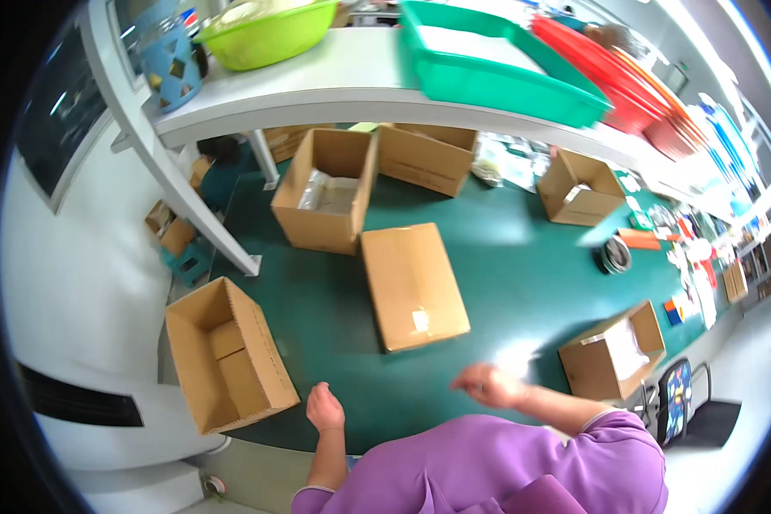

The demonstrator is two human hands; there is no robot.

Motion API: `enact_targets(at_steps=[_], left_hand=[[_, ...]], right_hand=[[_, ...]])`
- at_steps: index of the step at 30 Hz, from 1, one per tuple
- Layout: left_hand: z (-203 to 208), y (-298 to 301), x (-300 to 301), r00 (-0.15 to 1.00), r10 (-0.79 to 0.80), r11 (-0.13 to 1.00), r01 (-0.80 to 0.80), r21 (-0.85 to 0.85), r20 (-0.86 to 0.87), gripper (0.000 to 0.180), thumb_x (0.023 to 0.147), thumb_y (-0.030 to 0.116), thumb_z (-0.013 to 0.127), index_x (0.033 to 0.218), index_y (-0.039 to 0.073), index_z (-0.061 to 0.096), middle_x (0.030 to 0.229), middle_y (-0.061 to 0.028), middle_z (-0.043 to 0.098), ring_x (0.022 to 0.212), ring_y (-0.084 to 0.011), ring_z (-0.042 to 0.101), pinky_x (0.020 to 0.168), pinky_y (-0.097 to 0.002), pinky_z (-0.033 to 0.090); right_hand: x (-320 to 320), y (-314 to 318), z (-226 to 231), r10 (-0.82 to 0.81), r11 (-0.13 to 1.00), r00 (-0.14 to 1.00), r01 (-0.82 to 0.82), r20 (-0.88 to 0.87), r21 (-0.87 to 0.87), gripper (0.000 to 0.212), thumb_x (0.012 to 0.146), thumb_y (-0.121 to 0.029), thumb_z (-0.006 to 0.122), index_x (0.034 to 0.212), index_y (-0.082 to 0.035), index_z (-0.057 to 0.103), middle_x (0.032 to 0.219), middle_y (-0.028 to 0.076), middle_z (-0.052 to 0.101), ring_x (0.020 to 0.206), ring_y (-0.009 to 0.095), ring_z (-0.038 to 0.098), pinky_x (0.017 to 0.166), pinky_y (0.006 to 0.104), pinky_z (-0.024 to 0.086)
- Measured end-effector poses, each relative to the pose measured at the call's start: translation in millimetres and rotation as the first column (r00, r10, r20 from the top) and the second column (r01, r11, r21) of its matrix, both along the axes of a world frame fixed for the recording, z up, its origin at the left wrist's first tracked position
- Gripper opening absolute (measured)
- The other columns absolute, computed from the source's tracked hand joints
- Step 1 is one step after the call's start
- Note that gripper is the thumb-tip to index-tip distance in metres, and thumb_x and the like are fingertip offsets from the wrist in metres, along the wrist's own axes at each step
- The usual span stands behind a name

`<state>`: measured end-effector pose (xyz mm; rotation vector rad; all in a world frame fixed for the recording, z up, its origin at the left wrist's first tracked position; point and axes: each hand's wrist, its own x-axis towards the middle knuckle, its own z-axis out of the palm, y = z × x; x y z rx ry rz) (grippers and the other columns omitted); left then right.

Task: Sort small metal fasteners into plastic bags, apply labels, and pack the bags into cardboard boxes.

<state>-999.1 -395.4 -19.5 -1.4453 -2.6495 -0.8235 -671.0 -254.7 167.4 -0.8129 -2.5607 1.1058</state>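
A closed cardboard box (pixel 415 287), with tape along its top seam, lies on the green table (pixel 522 274) in front of me. My left hand (pixel 325 408) is loosely curled beside the near right corner of an open, bare-bottomed cardboard box (pixel 265 360). It does not touch the closed box, and nothing shows in its fingers. Over the table, to the right of the closed box's near end, is my right hand (pixel 490 385). Its fingers are bent and blurred, and I see no object in them. Both hands are apart from each other.
Behind the closed box stand open cartons, one with clear packaging (pixel 330 193) inside. More open cartons (pixel 581 187) (pixel 612 351) stand to the right, near a dark round container (pixel 615 255). A white shelf (pixel 317 98) carrying a green basin (pixel 265 38) and teal tray (pixel 505 81) crosses above.
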Motion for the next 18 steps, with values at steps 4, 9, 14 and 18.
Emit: enact_targets(at_steps=[4, 9, 14, 18], left_hand=[[-7.9, -7.9, 0.5, 1.0, 0.017, 1.0, -0.017, 0.017, -0.015, 0.017, 0.086, 0.01, 0.05, 0.102, 0.009, 0.056, 0.097, -0.0119, 0.062, 0.089, -0.0336, 0.059, 0.076, -0.0444, 0.048], [-16.9, -14.1, -4.8, 0.997, 0.015, 0.985, -0.002, 0.174, -0.073, 0.023, 0.088, 0.009, 0.048, 0.111, 0.008, 0.054, 0.099, -0.0124, 0.063, 0.091, -0.0335, 0.059, 0.079, -0.0439, 0.047], [0.9, -59.4, 26.5, 0.791, -0.013, 0.951, -0.178, 0.251, 0.612, 0.032, 0.091, 0.006, 0.047, 0.123, 0.003, 0.044, 0.1, -0.0106, 0.061, 0.083, -0.0255, 0.06, 0.074, -0.0366, 0.05], [53.4, -114.6, 196.9, -0.176, -0.382, 0.921, -0.153, 0.358, 0.907, 0.04, 0.091, 0.009, 0.05, 0.129, 0.003, 0.039, 0.12, -0.0136, 0.049, 0.1, -0.0301, 0.057, 0.082, -0.0379, 0.051]], right_hand=[[60.4, -123.6, -34.9, 0.103, 0.927, 0.982, -0.152, -0.157, -0.343, 0.027, 0.086, -0.015, 0.053, 0.11, -0.005, 0.063, 0.103, 0.016, 0.063, 0.097, 0.033, 0.06, 0.086, 0.0385, 0.048], [99.9, -201.8, 8.8, -0.185, 0.922, 0.977, 0.209, 0.103, -0.326, 0.03, 0.087, -0.017, 0.054, 0.114, -0.007, 0.062, 0.107, 0.015, 0.061, 0.102, 0.031, 0.058, 0.087, 0.0376, 0.047], [143.0, -275.0, 30.3, -0.176, 0.927, 0.981, 0.192, 0.077, -0.321, 0.029, 0.085, -0.011, 0.058, 0.114, -0.008, 0.06, 0.107, 0.014, 0.059, 0.103, 0.031, 0.057, 0.087, 0.0384, 0.048], [155.7, -297.8, 16.8, -0.246, 0.969, 0.95, 0.248, -0.19, -0.015, 0.03, 0.084, -0.01, 0.061, 0.113, -0.006, 0.059, 0.109, 0.015, 0.058, 0.104, 0.033, 0.056, 0.088, 0.0407, 0.047]])
